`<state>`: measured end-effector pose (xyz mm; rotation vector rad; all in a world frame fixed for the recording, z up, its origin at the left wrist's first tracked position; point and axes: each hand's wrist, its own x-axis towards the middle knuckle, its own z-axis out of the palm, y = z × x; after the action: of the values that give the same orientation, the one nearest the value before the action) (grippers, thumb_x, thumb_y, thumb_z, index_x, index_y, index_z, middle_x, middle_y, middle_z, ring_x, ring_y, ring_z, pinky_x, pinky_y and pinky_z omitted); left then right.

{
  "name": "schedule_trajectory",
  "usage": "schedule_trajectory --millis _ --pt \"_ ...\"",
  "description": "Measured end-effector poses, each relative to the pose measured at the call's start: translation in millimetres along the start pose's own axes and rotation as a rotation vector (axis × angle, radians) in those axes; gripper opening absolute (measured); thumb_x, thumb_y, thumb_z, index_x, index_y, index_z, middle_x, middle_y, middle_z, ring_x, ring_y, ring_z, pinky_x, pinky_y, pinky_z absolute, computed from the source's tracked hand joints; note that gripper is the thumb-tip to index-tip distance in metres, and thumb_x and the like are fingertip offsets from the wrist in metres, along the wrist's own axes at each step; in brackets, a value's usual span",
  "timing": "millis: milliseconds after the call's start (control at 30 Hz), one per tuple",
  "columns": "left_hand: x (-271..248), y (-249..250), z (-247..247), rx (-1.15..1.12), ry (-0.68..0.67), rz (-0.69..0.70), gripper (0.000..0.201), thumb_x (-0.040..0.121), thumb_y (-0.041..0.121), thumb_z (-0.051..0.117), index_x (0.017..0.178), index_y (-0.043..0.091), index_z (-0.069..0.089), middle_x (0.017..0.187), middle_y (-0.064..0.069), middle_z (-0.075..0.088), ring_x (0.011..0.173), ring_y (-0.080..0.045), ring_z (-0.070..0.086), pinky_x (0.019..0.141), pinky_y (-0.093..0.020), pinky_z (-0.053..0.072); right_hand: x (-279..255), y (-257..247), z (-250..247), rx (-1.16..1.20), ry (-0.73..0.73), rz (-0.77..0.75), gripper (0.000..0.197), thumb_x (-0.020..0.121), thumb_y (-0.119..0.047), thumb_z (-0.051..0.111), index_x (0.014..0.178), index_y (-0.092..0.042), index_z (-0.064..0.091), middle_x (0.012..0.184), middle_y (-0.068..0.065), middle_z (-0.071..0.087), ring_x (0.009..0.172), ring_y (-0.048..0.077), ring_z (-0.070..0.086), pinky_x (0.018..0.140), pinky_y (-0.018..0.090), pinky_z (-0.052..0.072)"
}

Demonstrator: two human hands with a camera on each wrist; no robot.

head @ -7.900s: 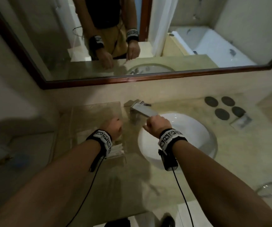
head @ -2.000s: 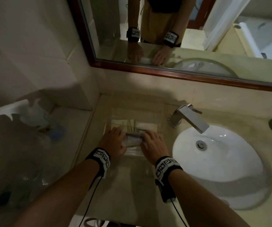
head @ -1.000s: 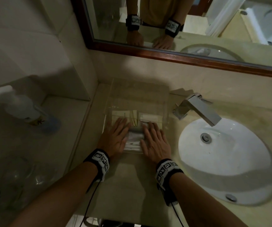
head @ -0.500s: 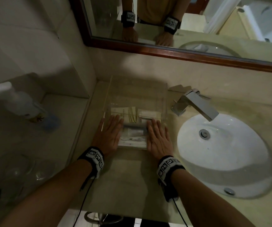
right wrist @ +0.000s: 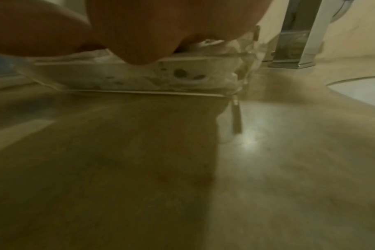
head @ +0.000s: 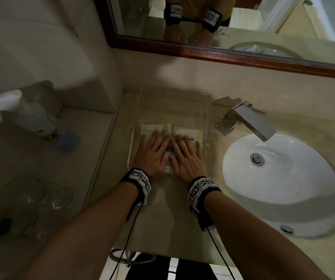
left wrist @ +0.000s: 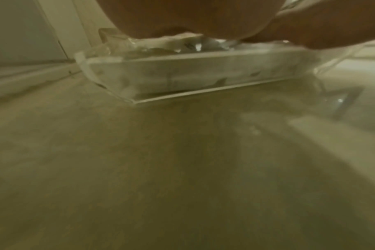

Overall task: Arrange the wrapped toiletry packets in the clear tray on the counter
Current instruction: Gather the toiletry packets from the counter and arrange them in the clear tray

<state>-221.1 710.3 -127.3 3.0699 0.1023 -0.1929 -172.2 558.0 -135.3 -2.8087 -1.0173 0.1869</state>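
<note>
A clear tray (head: 206,126) stands on the beige counter to the left of the sink, with white wrapped packets (head: 182,130) lying in it. My left hand (head: 152,150) and my right hand (head: 186,154) lie flat, side by side, fingers straight, pressing down on the packets in the tray's near half. Most packets are hidden under the palms. In the left wrist view the tray's front wall (left wrist: 203,76) shows white packets behind it under my palm. The right wrist view shows the tray (right wrist: 139,79) the same way, with the packets (right wrist: 208,44) just under my hand.
A chrome faucet (head: 247,120) and white sink basin (head: 283,178) are right of the tray. A spray bottle (head: 31,120) and clear glasses (head: 31,201) stand on the lower ledge to the left. A wall and a mirror (head: 243,21) rise behind the tray.
Both hands have slid inward from the tray's sides until they lie next to each other over the packets. The view has shifted slightly.
</note>
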Motion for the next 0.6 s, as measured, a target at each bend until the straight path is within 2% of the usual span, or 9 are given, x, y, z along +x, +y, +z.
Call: schedule_trajectory --millis 67,133,200,333,433,533,600 --pt "-3.2 -3.8 5.0 -0.003 -0.005 0.004 0.067 0.089 0.049 0.002 0.152 0.024 -0.005 0.159 0.004 -0.013 0.149 -0.018 -0.01 0.12 -0.051 -0.006 -0.7 5.7 0.7 -0.016 -0.011 -0.015 0.062 0.095 -0.05 0.011 0.151 -0.025 0.007 0.159 -0.005 -0.001 0.147 0.017 -0.003 0.116 0.048 -0.003" --pt "-9.0 -10.0 8.4 -0.042 0.027 0.003 0.064 0.092 0.045 0.013 0.152 0.023 0.008 0.161 0.001 -0.003 0.15 -0.02 -0.001 0.119 -0.047 -0.007 -1.8 11.3 1.4 -0.028 -0.013 -0.028 0.061 0.094 -0.049 0.011 0.151 -0.026 0.003 0.16 -0.004 0.001 0.147 0.017 -0.004 0.117 0.048 -0.004" --pt "-14.2 -15.1 9.1 -0.046 0.083 0.001 0.059 0.094 0.038 0.028 0.151 0.021 0.019 0.161 -0.003 0.012 0.149 -0.022 0.01 0.117 -0.039 -0.015 -3.7 14.9 1.9 -0.022 -0.009 -0.02 0.061 0.095 -0.047 0.012 0.152 -0.027 0.004 0.161 -0.003 0.001 0.148 0.018 -0.003 0.117 0.047 -0.005" --pt "-16.3 -15.0 5.5 -0.026 0.097 -0.011 0.058 0.095 0.034 0.034 0.15 0.02 0.023 0.159 -0.004 0.02 0.148 -0.024 0.018 0.115 -0.031 -0.025 -6.2 18.3 1.6 -0.034 -0.021 -0.034 0.062 0.094 -0.043 0.015 0.152 -0.028 -0.002 0.161 -0.001 0.0 0.148 0.018 -0.005 0.118 0.046 -0.007" --pt "-20.9 -17.9 5.2 0.031 0.066 -0.007 0.065 0.092 0.047 0.034 0.151 0.021 0.022 0.159 -0.004 0.018 0.148 -0.025 0.018 0.115 -0.034 -0.025 -11.7 23.7 0.1 -0.062 -0.053 -0.044 0.063 0.092 -0.044 0.013 0.149 -0.028 -0.009 0.162 0.002 -0.002 0.146 0.018 -0.011 0.117 0.046 -0.011" --pt "-25.4 -25.1 7.5 0.051 0.054 0.015 0.078 0.085 0.063 0.031 0.151 0.022 0.021 0.159 -0.004 0.018 0.147 -0.025 0.019 0.115 -0.041 -0.018 -17.3 30.5 -0.7 -0.059 -0.087 -0.002 0.063 0.092 -0.048 0.007 0.148 -0.029 -0.015 0.16 -0.001 -0.014 0.145 0.016 -0.018 0.117 0.045 -0.014" --pt "-27.4 -28.3 8.9 0.057 0.055 0.025 0.082 0.082 0.067 0.031 0.15 0.022 0.023 0.159 -0.006 0.02 0.146 -0.026 0.022 0.117 -0.046 -0.01 -18.2 34.0 -0.7 -0.04 -0.095 0.007 0.063 0.091 -0.051 0.004 0.148 -0.029 -0.015 0.159 -0.001 -0.016 0.145 0.016 -0.019 0.118 0.047 -0.011"
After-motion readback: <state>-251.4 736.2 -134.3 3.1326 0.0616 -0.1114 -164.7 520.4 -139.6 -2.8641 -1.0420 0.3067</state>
